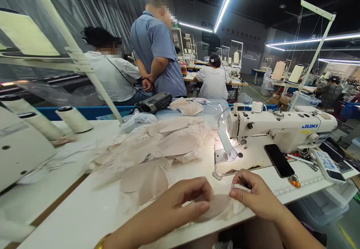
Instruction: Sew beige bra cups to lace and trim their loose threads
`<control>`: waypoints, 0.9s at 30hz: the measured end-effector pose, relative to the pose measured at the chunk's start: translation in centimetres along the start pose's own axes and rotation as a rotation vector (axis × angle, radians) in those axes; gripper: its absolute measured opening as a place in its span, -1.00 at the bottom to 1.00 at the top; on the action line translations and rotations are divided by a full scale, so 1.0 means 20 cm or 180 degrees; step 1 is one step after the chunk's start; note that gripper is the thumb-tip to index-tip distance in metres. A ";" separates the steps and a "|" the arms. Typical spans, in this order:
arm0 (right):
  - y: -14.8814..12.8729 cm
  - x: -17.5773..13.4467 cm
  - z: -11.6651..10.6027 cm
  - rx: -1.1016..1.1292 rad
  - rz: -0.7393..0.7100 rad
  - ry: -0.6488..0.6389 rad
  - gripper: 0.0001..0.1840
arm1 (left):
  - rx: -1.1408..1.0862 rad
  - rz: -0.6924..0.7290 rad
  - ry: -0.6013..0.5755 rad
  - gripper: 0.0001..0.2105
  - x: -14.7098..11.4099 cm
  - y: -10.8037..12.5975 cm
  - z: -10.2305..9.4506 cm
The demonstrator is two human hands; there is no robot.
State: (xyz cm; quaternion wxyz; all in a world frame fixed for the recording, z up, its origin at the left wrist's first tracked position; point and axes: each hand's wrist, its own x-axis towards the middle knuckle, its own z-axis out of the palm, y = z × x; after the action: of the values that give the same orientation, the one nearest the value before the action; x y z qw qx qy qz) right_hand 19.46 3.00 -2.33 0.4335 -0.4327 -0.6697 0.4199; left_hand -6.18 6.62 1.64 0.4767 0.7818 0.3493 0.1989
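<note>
Head view, lower centre right: the right grip [254, 194] is closed, thumb against fingers, pinching a pale strip [241, 187] of cloth; something dark shows among its fingers, too small to identify. The left grip [187, 200] is curled with its thumb near the fingertips; whether it pinches cloth cannot be told. Between the two lies a beige cup piece [217, 206], at the front edge of the desk [81, 211]. Being thin and soft, it could pucker or slide off that edge if one side were pulled harder than the other, and a loose pinch might let the strip fold under.

Just beyond, left of centre, another cup piece [140, 179] lies near a heap of lacy pieces [180, 144]; a trailing edge could snag there and drag neighbours along. Right of centre stands the sewing machine [281, 127], its lamp [225, 140] over the plate. A phone [279, 160] rests on the desk near the right grip, where a careless elbow or sleeve might knock it. Co-workers occupy the upper part of the frame.
</note>
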 end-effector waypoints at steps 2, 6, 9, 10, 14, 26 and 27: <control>-0.05 -0.03 0.04 -0.0528 -0.0303 0.0186 -0.76 | 0.0335 -0.0112 0.0509 -0.82 0.01 -0.06 0.05; -0.11 -0.13 0.07 -0.1241 -0.1105 -0.0684 -0.77 | 0.0465 0.0630 0.0865 -0.73 0.02 -0.13 0.12; -0.13 -0.18 0.02 -0.0991 -0.1359 -0.0835 -0.67 | 0.0353 0.0935 0.0893 -0.73 0.01 -0.12 0.12; -0.14 -0.18 0.00 -0.0861 -0.1286 -0.0457 -0.68 | 0.0279 0.0917 0.0829 -0.73 0.01 -0.11 0.11; -0.14 -0.13 -0.05 -0.0612 -0.0783 0.0220 -0.79 | 0.0114 0.0782 0.0467 -0.75 0.00 -0.08 0.11; -0.01 -0.15 0.26 0.0935 0.0371 0.0646 -0.53 | -0.0939 -0.0187 0.1439 -0.71 -0.05 -0.05 0.43; 0.00 -0.16 0.27 0.1014 0.0457 0.0640 -0.51 | -0.1181 -0.0272 0.1462 -0.70 -0.04 -0.06 0.44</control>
State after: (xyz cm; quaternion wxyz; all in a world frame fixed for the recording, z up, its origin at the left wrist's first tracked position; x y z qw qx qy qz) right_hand 15.20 -1.00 -4.38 0.5302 -0.4451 -0.5155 0.5050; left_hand -1.45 1.15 -3.51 0.5278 0.6004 0.4383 0.4108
